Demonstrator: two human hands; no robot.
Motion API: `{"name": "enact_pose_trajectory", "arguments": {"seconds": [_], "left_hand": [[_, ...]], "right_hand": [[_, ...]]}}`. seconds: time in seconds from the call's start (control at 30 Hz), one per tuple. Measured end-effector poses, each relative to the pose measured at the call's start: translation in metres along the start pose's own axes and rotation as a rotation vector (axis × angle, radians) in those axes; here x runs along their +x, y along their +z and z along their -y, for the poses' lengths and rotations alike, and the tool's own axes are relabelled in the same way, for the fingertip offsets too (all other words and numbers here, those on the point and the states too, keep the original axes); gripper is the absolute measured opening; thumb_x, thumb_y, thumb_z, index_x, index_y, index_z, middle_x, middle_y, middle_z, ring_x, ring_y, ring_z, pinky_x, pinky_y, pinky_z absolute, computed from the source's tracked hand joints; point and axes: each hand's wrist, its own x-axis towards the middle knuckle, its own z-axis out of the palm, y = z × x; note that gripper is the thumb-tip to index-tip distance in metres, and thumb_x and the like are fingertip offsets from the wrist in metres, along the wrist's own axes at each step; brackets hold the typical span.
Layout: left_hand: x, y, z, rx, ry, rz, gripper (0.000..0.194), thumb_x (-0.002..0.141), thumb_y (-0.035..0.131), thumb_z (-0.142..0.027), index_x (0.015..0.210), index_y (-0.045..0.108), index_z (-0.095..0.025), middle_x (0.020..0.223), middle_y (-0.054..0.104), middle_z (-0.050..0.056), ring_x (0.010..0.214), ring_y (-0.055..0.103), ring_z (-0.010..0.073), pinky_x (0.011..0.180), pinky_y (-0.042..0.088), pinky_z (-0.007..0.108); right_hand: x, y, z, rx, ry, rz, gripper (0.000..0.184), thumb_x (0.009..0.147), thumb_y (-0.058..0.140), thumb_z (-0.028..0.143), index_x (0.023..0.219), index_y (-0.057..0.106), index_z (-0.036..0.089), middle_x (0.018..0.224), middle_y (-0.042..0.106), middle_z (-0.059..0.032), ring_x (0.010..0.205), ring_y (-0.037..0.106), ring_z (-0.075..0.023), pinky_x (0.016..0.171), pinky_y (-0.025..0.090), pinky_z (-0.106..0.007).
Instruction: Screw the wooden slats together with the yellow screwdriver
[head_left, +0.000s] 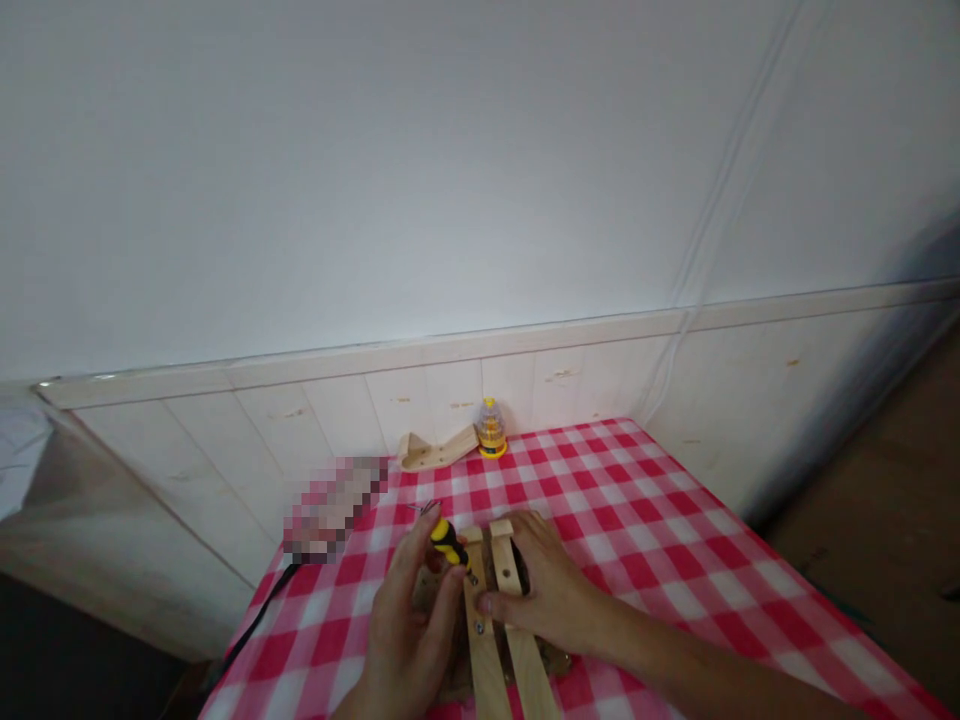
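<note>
Here, left hand (407,612) around screwdriver (448,543).

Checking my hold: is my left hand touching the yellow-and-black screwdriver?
Touching; the head view shows your left hand holding the screwdriver between thumb and fingers.

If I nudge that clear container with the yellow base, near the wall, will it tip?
The container probably resists tipping, as its base looks wider than its tapering top. Its clear, plastic-looking shell suggests it is fairly light. Pushed, it may drag or rumple the checked tablecloth beneath it.
</note>
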Motion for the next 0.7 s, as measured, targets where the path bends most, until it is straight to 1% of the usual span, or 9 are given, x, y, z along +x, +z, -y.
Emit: {"name": "enact_pose_trajectory", "arguments": {"seconds": [0.07,0.1,0.17,0.2,0.33,0.43,0.6,0.7], "left_hand": [[0.002,0.001,-0.003,0.025,0.032,-0.007,0.054,0.102,0.065,-0.031,0.154,0.053,-0.029,0.142,0.071,0.012,0.130,0.069,0.0276,0.109,0.059,0.044],[0.003,0.002,-0.005,0.039,0.059,-0.012,0.053,0.101,0.064,-0.029,0.153,0.054,-0.029,0.140,0.072,0.012,0.128,0.070,0.0270,0.109,0.059,0.044],[0.006,0.004,-0.009,0.036,0.115,-0.019,0.054,0.100,0.064,-0.027,0.152,0.055,-0.029,0.136,0.073,0.011,0.120,0.073,0.0253,0.102,0.062,0.041],[0.007,0.005,-0.011,0.027,0.144,-0.009,0.055,0.099,0.065,-0.026,0.153,0.054,-0.028,0.136,0.073,0.011,0.119,0.073,0.0256,0.100,0.062,0.041],[0.012,0.008,-0.015,0.021,0.216,-0.036,0.055,0.095,0.071,-0.023,0.148,0.059,-0.029,0.134,0.075,0.010,0.118,0.073,0.0264,0.099,0.062,0.041],[0.013,0.011,-0.013,0.006,0.230,-0.059,0.053,0.095,0.071,-0.021,0.146,0.061,-0.030,0.132,0.076,0.009,0.113,0.074,0.0252,0.095,0.063,0.039],[0.014,0.013,-0.009,-0.010,0.228,-0.069,0.051,0.097,0.071,-0.022,0.146,0.063,-0.031,0.134,0.077,0.009,0.118,0.074,0.0262,0.100,0.062,0.042],[0.012,0.013,-0.009,-0.008,0.210,-0.058,0.050,0.097,0.072,-0.027,0.147,0.065,-0.031,0.132,0.077,0.010,0.114,0.075,0.0268,0.097,0.062,0.041]], "right_hand": [[0.001,-0.001,0.002,0.026,0.027,0.013,0.055,0.073,0.095,0.028,0.122,0.071,0.022,0.121,0.070,-0.0092,0.116,0.063,-0.0331,0.101,0.049,-0.046],[0.002,-0.002,0.003,0.033,0.038,0.016,0.054,0.074,0.095,0.028,0.122,0.071,0.022,0.121,0.070,-0.0093,0.116,0.063,-0.0333,0.101,0.048,-0.047],[0.003,-0.002,0.002,0.029,0.036,0.013,0.051,0.075,0.093,0.026,0.121,0.070,0.022,0.120,0.071,-0.0091,0.115,0.063,-0.0337,0.101,0.048,-0.048],[0.004,-0.001,0.002,0.028,0.021,0.016,0.050,0.076,0.091,0.027,0.122,0.070,0.023,0.119,0.072,-0.0088,0.116,0.063,-0.0338,0.102,0.048,-0.048],[0.005,0.000,-0.003,0.026,-0.010,-0.008,0.041,0.083,0.087,0.037,0.118,0.071,0.024,0.119,0.073,-0.0102,0.114,0.065,-0.0352,0.099,0.050,-0.049],[0.005,0.002,-0.005,0.028,-0.008,-0.041,0.037,0.083,0.086,0.041,0.112,0.071,0.024,0.116,0.074,-0.0106,0.110,0.066,-0.0357,0.097,0.052,-0.050],[0.005,0.001,-0.007,0.039,-0.025,-0.026,0.044,0.081,0.086,0.036,0.120,0.071,0.025,0.119,0.074,-0.0103,0.114,0.066,-0.0367,0.099,0.052,-0.050],[0.005,0.001,-0.007,0.036,-0.009,-0.018,0.043,0.081,0.086,0.036,0.120,0.070,0.024,0.120,0.074,-0.0116,0.114,0.065,-0.0370,0.100,0.051,-0.051]]}}
